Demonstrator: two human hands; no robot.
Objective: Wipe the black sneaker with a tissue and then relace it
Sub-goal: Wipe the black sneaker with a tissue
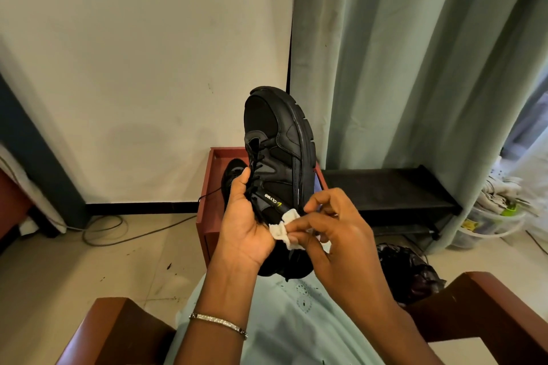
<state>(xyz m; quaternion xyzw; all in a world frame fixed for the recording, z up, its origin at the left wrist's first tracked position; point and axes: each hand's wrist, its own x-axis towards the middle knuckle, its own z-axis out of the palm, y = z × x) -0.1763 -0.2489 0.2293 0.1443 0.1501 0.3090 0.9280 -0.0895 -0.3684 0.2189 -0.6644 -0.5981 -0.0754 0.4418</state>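
A black sneaker (pixel 281 142) is held up in the middle of the view, toe pointing away and sole to the right. My left hand (pixel 246 225) grips it around the tongue and laces, thumb up by the eyelets. A white tissue (pixel 284 228), crumpled, is pinched in my right hand (pixel 335 231) and lies against the sneaker's side near the collar. One loose black lace end (pixel 210 194) trails off to the left. Behind my left hand a second black sneaker (pixel 232 175) lies in a red box (pixel 207 207).
Brown wooden armrests (pixel 118 326) frame my lap at both lower corners. A low black shoe rack (pixel 394 190) stands to the right under a green curtain (pixel 415 68). A black plastic bag (pixel 415 272) lies on the floor. Grey cables (pixel 103 231) loop at left.
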